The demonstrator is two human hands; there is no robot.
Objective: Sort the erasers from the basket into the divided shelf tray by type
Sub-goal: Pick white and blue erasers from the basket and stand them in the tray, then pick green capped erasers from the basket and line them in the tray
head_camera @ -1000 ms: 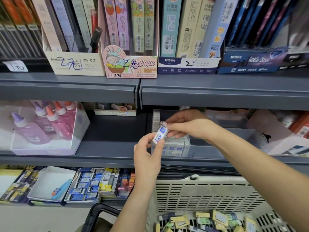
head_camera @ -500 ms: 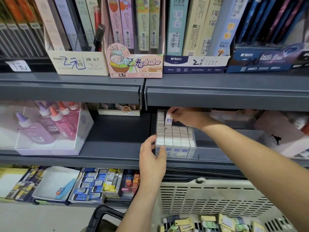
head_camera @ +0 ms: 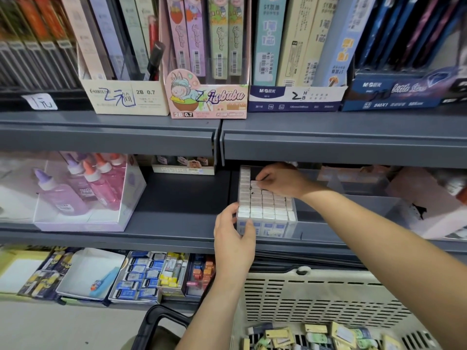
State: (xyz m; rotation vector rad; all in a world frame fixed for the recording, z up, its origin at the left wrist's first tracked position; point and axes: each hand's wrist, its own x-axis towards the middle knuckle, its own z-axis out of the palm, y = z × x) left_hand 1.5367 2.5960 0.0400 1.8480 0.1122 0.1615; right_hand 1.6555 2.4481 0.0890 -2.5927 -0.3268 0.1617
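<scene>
A clear divided tray (head_camera: 298, 224) stands on the middle shelf, its left compartment packed with rows of upright white erasers (head_camera: 265, 205). My right hand (head_camera: 280, 179) reaches under the upper shelf and pinches one white eraser (head_camera: 254, 183) at the back of those rows. My left hand (head_camera: 233, 234) grips the tray's front left corner, thumb on its side wall. A beige slotted basket (head_camera: 316, 299) sits below, holding several loose erasers (head_camera: 316, 335) in yellow, green and white wrappers.
The grey upper shelf edge (head_camera: 328, 145) hangs low over the tray. A clear box of pink and purple glue bottles (head_camera: 83, 190) stands left. Boxes of small erasers (head_camera: 151, 276) fill the bottom shelf. A black handle (head_camera: 156, 317) shows beside the basket.
My right hand carried the blue-and-white eraser from in front of the tray to the back rows. My left hand let go of it and took the tray's front corner.
</scene>
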